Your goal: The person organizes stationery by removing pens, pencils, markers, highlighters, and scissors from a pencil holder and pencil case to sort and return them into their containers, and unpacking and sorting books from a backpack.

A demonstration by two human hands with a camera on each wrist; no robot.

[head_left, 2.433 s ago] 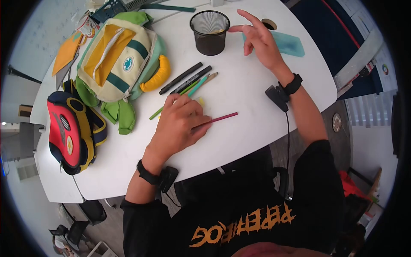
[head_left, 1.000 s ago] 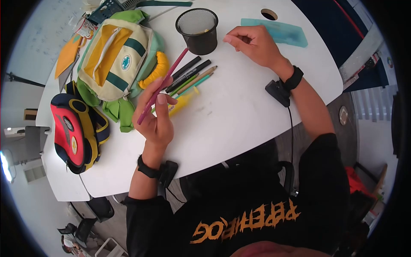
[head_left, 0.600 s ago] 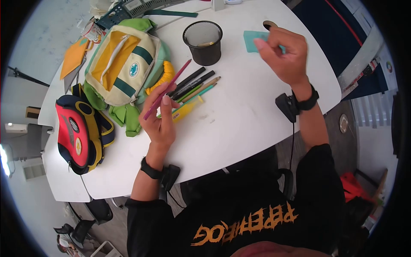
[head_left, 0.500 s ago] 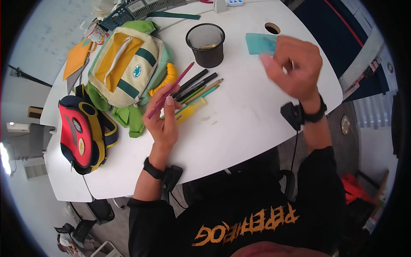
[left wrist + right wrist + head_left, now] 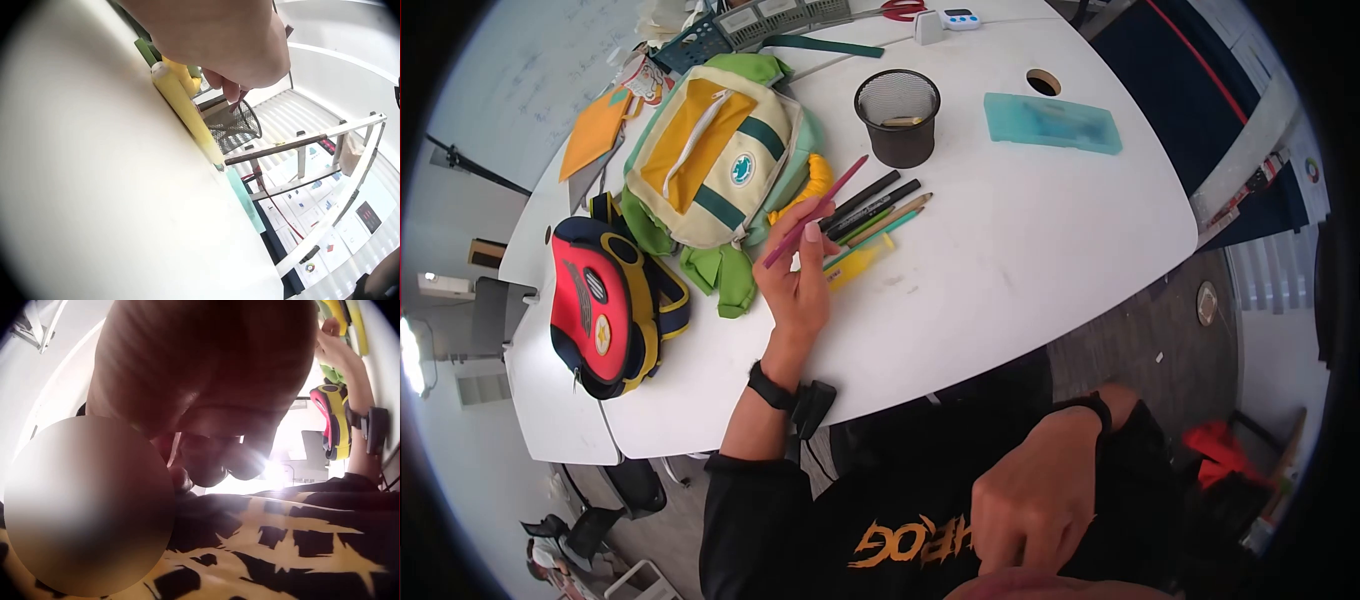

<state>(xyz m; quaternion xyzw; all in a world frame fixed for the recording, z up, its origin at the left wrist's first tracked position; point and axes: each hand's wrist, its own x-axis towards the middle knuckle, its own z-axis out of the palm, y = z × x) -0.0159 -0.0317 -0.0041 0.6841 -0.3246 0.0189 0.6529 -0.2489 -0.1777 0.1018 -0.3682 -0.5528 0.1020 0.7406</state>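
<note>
My left hand [image 5: 795, 280] holds a slim magenta pencil [image 5: 838, 187] slantwise above the table, thumb against it. Beneath and beside that hand lie two black markers [image 5: 878, 207], a tan pencil [image 5: 890, 220], green and teal ones, and a yellow tube [image 5: 865, 262]. In the left wrist view, the yellow tube [image 5: 187, 112] lies on the table below the hand [image 5: 219, 44]. My right hand [image 5: 1040, 490] is off the table, up by the chest and chin, its fingers loosely bent downward. In the right wrist view nothing shows in those fingers [image 5: 203, 462].
A black mesh pen cup [image 5: 900, 140] with a few small things inside stands beyond the pens. A translucent teal case [image 5: 1050, 122] lies to the right. On the left are a green-and-cream backpack [image 5: 710, 160] and a red-and-navy bag [image 5: 605, 310]. Baskets [image 5: 770, 20] line the back.
My left hand picked the magenta pencil up from near the table and raised it upright-slanting. My right hand left the area by the cup and case and came back to the chest.
</note>
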